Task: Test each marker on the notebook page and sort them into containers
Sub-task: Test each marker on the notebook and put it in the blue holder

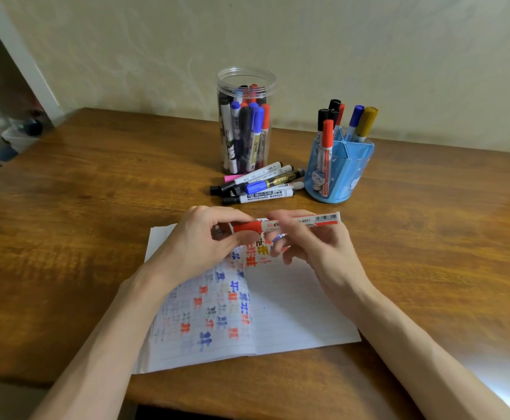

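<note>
A red marker [317,221] lies level above the open notebook [290,310], held by both hands. My left hand [200,241] pinches its red cap [247,227]; my right hand [314,242] grips the white barrel. The cap sits on the marker. The notebook's left page carries many red, blue and black test marks. A clear jar [245,122] full of markers stands behind, and a blue divided pen holder [338,174] with several markers stands to its right. A small pile of loose markers [260,184] lies between the jar and the notebook.
The wooden table [81,207] ends at a cream wall behind the containers. A pink slip [232,178] peeks from under the loose markers. Blurred objects [14,137] sit off the table's far left corner.
</note>
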`<state>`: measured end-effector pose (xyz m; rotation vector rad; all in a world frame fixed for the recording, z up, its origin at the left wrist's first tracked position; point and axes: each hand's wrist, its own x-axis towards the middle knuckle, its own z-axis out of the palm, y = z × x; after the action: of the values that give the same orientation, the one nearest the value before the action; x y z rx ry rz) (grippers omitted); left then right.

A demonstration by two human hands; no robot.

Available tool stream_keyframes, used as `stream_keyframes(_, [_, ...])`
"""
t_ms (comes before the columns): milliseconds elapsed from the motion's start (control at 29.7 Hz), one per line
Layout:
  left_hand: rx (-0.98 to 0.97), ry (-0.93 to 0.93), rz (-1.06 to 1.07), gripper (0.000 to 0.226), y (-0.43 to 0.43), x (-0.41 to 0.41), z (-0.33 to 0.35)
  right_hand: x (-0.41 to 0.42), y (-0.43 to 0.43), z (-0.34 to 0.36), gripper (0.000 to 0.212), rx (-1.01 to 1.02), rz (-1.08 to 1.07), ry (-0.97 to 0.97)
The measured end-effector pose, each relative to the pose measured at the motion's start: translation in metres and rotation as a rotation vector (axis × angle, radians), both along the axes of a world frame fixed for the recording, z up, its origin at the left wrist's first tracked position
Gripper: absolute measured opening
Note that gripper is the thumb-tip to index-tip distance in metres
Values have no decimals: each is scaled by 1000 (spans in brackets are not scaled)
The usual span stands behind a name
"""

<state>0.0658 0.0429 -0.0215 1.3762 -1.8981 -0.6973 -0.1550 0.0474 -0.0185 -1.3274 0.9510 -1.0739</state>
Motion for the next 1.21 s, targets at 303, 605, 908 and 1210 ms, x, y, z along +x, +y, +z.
stream_keyframes(303, [-51,-34,14,39,-2,2,0,-22,-11,7,18,-31,-28,194])
stream_keyframes(605, [-142,-121,14,28,-6,2,-8,-17,-10,-3,15,-177,-19,306])
stream_keyframes(908, [-83,26,-22,19,-4,1,0,-17,-13,2,17,-184,-18,310])
stream_keyframes(1210, [-56,347,7,15,14,9,26,4,-8,9,21,-187,182,224])
